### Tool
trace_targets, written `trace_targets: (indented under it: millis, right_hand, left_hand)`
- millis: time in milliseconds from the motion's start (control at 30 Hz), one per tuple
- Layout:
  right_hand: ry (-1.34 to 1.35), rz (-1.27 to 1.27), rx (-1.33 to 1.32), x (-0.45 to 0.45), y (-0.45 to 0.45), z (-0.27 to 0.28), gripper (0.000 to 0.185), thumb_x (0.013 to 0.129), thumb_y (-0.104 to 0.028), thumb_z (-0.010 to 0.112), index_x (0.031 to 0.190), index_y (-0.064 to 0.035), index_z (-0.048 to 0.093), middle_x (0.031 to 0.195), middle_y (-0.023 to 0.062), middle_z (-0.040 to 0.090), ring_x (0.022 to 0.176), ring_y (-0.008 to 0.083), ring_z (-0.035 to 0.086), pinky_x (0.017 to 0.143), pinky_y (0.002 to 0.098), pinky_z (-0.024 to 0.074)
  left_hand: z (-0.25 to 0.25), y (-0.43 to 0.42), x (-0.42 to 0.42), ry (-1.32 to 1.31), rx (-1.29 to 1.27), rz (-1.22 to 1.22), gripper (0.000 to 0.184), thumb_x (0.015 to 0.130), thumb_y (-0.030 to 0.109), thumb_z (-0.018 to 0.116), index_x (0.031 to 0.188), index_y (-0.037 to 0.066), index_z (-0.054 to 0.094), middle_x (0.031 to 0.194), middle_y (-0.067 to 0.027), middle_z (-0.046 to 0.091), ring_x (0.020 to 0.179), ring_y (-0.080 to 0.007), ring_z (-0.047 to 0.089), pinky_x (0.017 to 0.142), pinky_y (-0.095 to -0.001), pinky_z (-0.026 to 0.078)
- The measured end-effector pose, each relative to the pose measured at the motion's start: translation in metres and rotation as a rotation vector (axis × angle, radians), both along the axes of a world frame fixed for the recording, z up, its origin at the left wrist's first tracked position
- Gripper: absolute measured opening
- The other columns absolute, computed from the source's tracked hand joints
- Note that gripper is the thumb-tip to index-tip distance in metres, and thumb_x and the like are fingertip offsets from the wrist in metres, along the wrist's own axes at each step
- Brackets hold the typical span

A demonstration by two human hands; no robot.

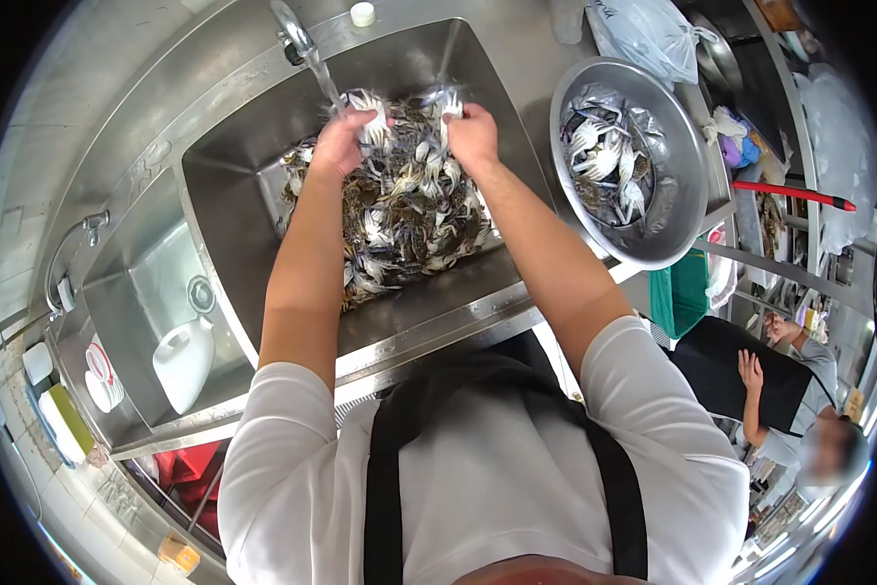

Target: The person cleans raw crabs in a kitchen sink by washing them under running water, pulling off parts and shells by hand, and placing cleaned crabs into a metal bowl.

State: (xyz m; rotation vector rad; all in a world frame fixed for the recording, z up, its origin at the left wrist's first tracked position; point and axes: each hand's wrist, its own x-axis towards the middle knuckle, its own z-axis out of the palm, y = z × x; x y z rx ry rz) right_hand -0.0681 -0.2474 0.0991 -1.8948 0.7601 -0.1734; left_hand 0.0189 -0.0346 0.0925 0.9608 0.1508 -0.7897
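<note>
A deep steel sink (pixel 234 161) holds a big heap of crabs (pixel 409 214), pale undersides and dark shells mixed. Under the stream from the faucet (pixel 297 39), my left hand (pixel 339 144) is closed on a crab (pixel 372 117) with its pale belly showing. My right hand (pixel 473 138) grips another crab (pixel 449 109) at the heap's far right, thumb against its light side. Splashing water blurs both crabs somewhat. The two hands are apart, at the far side of the pile.
To the right stands a large metal bowl (pixel 687 210) with several crabs inside. A plastic bag (pixel 643 39) lies behind it. The left basin (pixel 126 302) has a white jug (pixel 185 363) in it. A green bin (pixel 679 292) and a co-worker (pixel 799 390) are at right.
</note>
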Motion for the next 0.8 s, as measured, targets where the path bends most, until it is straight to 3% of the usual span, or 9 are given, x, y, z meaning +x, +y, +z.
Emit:
trace_targets:
  millis: [67,200,233,267,367,533,600,633,800]
  right_hand:
    - [0.017,-0.015,0.093,-0.005,0.002,-0.010,0.021,0.082,-0.010,0.071,0.098,0.0032,0.069,0.084,0.0111,0.071,0.076,0.0189,0.065,0.071,0.0339,0.0500]
    - [-0.041,-0.028,0.211,-0.010,0.021,-0.014,0.038,0.084,-0.011,0.070,0.121,0.0000,0.064,0.103,0.0142,0.069,0.080,0.0181,0.064,0.073,0.0321,0.0501]
    - [-0.099,0.000,0.052,-0.008,0.027,-0.019,0.045,0.087,-0.011,0.067,0.131,-0.0070,0.059,0.110,0.0128,0.067,0.083,0.0178,0.062,0.073,0.0327,0.0500]
    - [-0.099,-0.001,0.059,-0.008,0.029,-0.023,0.045,0.087,-0.011,0.067,0.131,-0.0070,0.059,0.110,0.0128,0.067,0.083,0.0178,0.062,0.073,0.0327,0.0500]
    - [0.064,0.299,0.489,-0.008,0.035,-0.011,0.031,0.092,-0.012,0.057,0.121,-0.0152,0.068,0.115,0.0083,0.065,0.094,0.0155,0.058,0.073,0.0367,0.0477]
    - [0.126,0.339,0.718,-0.003,0.061,0.010,0.027,0.090,-0.022,0.060,0.114,-0.0143,0.069,0.111,0.0011,0.065,0.097,0.0126,0.057,0.079,0.0371,0.0457]
    - [0.112,0.283,0.914,0.002,0.070,0.010,0.035,0.086,-0.026,0.061,0.117,-0.0101,0.068,0.120,0.0035,0.062,0.109,0.0179,0.053,0.084,0.0379,0.0440]
    - [0.120,0.337,0.957,0.004,0.072,0.012,0.054,0.085,-0.034,0.069,0.130,-0.0078,0.059,0.133,0.0071,0.056,0.122,0.0205,0.048,0.091,0.0432,0.0428]
    - [0.142,0.373,0.823,0.005,0.085,0.025,0.083,0.080,-0.046,0.078,0.142,-0.0008,0.045,0.146,0.0179,0.045,0.139,0.0287,0.037,0.100,0.0496,0.0406]
  left_hand:
    - [0.024,-0.010,0.000,-0.060,0.007,0.024,0.028,0.084,0.000,0.062,0.111,-0.002,0.058,0.103,-0.0144,0.067,0.095,-0.0273,0.068,0.086,-0.0372,0.054]
    - [0.045,-0.010,-0.004,-0.203,0.173,-0.046,0.030,0.081,-0.003,0.065,0.110,-0.002,0.057,0.103,-0.0122,0.066,0.095,-0.0247,0.067,0.087,-0.0348,0.051]
    - [0.046,-0.008,-0.004,-0.237,0.214,-0.090,0.033,0.080,-0.002,0.068,0.111,-0.003,0.057,0.103,-0.0103,0.066,0.095,-0.0207,0.065,0.087,-0.0337,0.049]
    - [0.045,-0.005,-0.009,-0.237,0.222,-0.091,0.033,0.080,-0.002,0.068,0.111,-0.003,0.057,0.103,-0.0103,0.066,0.095,-0.0207,0.065,0.087,-0.0337,0.049]
    - [0.044,0.007,-0.026,-0.314,0.323,0.020,0.039,0.079,-0.001,0.074,0.114,-0.003,0.057,0.102,-0.0075,0.066,0.095,-0.0175,0.063,0.086,-0.0315,0.048]
    - [0.032,0.025,-0.038,-0.359,0.384,0.135,0.040,0.078,0.004,0.078,0.112,-0.003,0.058,0.100,-0.0047,0.065,0.089,-0.0139,0.060,0.083,-0.0274,0.047]
    - [0.044,0.028,-0.046,-0.415,0.511,0.131,0.040,0.079,0.004,0.076,0.114,-0.002,0.058,0.102,-0.0052,0.065,0.091,-0.0130,0.060,0.084,-0.0268,0.046]
    - [0.046,0.030,-0.048,-0.420,0.555,0.147,0.042,0.078,0.005,0.078,0.115,-0.003,0.058,0.099,-0.0036,0.063,0.089,-0.0129,0.059,0.084,-0.0270,0.046]
    - [0.044,0.037,-0.050,-0.342,0.546,0.244,0.043,0.078,0.005,0.078,0.115,-0.003,0.058,0.092,0.0009,0.059,0.084,-0.0119,0.056,0.080,-0.0263,0.045]
